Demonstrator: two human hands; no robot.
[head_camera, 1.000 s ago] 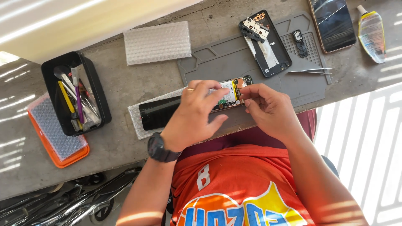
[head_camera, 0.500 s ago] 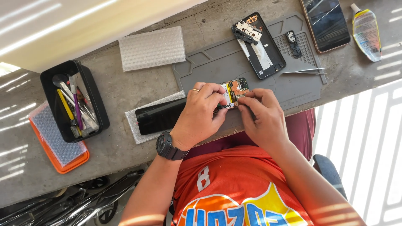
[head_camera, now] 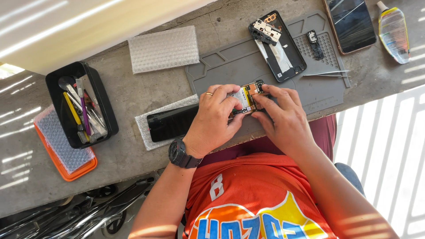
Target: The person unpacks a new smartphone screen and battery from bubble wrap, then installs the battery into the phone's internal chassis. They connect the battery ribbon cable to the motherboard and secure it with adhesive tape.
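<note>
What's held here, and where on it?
An opened phone, circuit board exposed. The left hand covers its left part; the right hand grips its right end with fingertips.

Bare mat [head_camera: 230, 66] ahead; phone shell [head_camera: 279, 46] and tweezers [head_camera: 325, 74] crowd the right

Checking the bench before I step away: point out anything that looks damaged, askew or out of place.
The phone at the mat's far corner shows faint lines across its dark glass, possibly cracks or just reflections. The glue bottle lies on its side. Otherwise nothing stands out: both hands, left and right, hold an opened phone.
</note>
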